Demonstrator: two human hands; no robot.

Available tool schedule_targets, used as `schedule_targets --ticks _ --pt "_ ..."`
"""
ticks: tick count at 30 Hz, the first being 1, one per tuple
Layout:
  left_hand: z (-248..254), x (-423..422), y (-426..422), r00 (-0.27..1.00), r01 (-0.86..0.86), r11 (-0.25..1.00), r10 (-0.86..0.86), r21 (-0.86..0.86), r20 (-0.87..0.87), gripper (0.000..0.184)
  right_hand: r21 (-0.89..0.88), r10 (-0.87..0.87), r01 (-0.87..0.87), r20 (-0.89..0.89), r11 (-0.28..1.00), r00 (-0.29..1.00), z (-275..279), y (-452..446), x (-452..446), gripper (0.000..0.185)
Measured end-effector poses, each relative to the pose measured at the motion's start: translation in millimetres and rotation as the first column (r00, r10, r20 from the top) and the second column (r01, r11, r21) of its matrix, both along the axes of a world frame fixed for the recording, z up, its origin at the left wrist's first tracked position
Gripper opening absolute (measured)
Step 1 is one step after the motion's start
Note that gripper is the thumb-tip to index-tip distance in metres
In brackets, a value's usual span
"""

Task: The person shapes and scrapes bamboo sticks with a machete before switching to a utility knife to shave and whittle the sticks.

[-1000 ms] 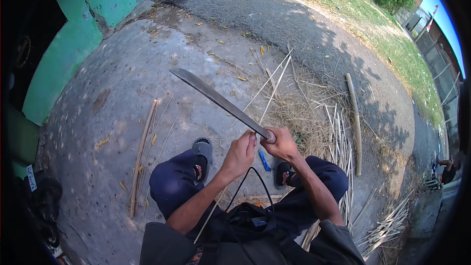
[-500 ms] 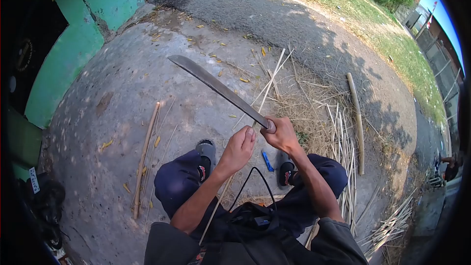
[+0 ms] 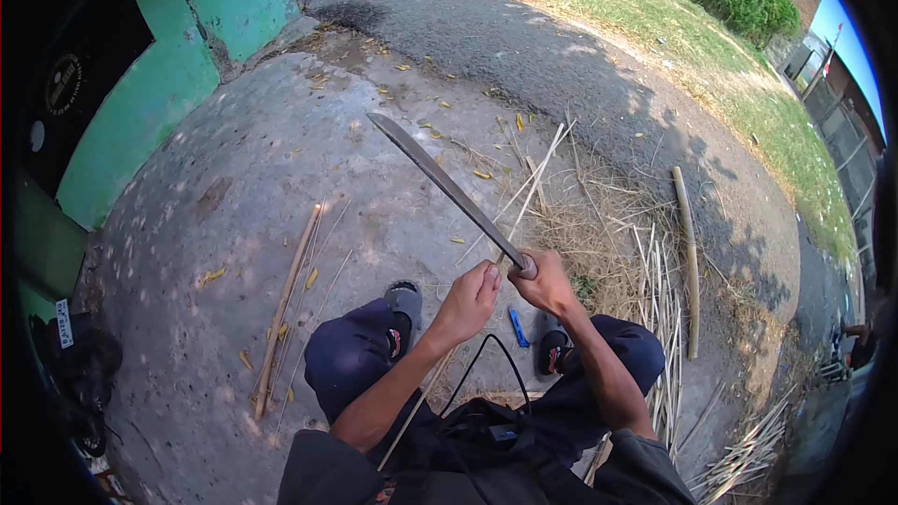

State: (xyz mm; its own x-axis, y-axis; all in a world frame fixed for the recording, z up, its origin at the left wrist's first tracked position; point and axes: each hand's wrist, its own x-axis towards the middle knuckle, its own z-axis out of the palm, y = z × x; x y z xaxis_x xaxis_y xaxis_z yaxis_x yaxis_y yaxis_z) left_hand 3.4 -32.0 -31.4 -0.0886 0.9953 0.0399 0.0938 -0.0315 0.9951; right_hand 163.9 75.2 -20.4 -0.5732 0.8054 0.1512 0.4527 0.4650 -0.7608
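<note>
My right hand point(image 3: 545, 282) is closed around the handle of a machete point(image 3: 440, 178). Its long dark blade slants up and to the left, ahead of my hands. Close beside it, my left hand point(image 3: 470, 301) has its fingers wrapped around a thin bamboo strip point(image 3: 412, 419). The strip runs back under my left forearm toward my lap, and its front part passes by the base of the blade. Whether blade and strip touch is hard to make out. Below my hands, a blue cutter-like tool point(image 3: 519, 327) lies on the ground between my feet.
Many split bamboo strips point(image 3: 662, 318) and shavings point(image 3: 599, 238) lie at the right, near a thick bamboo piece point(image 3: 687, 262). Another bundle of strips point(image 3: 744, 454) is at lower right. A bamboo stick point(image 3: 287, 313) lies on the left. A green wall point(image 3: 140, 131) stands at far left.
The machete has swung to a steeper angle, its tip now further right. Both hands sit slightly lower and further right in view, while the camera view has also shifted a little.
</note>
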Motion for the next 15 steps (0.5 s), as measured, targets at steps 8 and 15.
schedule_targets --ticks 8,15 --pt "1.3 2.0 -5.0 0.985 -0.059 0.998 0.061 0.019 -0.16 0.039 -0.004 -0.01 0.01 -0.101 1.0 0.995 -2.6 19.8 4.3 0.022" --pt "-2.0 3.1 -18.4 0.999 0.041 0.997 -0.04 -0.07 0.02 0.034 0.027 -0.123 0.124 -0.024 0.992 0.992 -18.7 50.9 10.8 0.022"
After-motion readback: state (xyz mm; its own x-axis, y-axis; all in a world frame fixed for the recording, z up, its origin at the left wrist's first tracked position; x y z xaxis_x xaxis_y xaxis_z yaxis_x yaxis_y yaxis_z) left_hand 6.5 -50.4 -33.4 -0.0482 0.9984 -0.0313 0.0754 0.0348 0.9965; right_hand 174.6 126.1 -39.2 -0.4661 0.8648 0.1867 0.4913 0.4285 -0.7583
